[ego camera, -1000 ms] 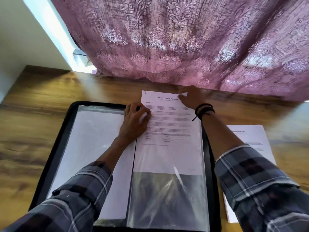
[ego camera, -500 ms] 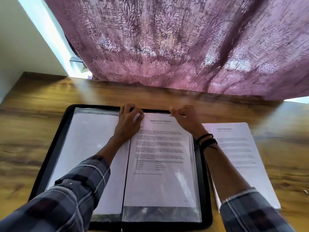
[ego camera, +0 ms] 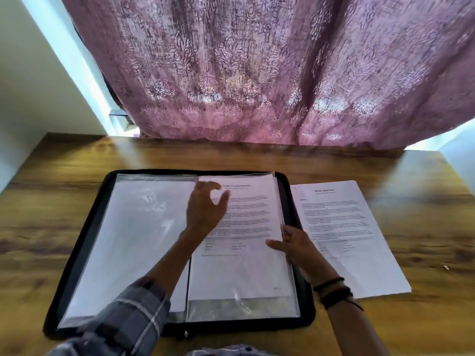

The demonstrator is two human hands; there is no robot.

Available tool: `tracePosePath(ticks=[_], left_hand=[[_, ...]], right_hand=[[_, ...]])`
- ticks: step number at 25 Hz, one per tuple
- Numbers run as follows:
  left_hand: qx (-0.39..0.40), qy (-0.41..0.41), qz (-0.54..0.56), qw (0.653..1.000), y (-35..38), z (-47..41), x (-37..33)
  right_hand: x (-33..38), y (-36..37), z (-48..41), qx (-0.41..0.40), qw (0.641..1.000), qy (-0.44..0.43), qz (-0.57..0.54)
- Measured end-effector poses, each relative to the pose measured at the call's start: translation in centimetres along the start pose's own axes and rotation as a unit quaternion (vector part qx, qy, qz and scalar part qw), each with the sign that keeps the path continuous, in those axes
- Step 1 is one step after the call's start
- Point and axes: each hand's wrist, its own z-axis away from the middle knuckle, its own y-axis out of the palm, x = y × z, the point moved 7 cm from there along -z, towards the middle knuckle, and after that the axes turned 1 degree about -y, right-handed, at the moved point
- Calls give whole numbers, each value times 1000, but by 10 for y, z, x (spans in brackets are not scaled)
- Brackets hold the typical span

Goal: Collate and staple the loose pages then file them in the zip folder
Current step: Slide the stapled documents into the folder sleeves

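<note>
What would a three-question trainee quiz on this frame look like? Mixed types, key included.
1. True or false: the zip folder lies open on the table.
2. Where is the second printed document? A: on the table, right of the folder. B: inside the folder's left sleeve. C: held in the left hand.
3. Fill in: the right hand rests at the ___ edge of the filed page.

Key: 1 true; 2 A; 3 right.
</note>
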Motion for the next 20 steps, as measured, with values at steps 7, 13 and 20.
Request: tracePosePath(ticks=[7, 13, 20], left_hand=[[201, -88, -14, 975, 0, 72, -51], [145, -100, -19, 984, -64, 60, -38], [16, -206, 28, 978, -166, 50, 75]], right_hand=[[-9, 45, 47, 152, 972, -28, -176], [-12, 86, 59, 206, 977, -47, -16], [-27, 69, 29, 39, 948, -184, 256]])
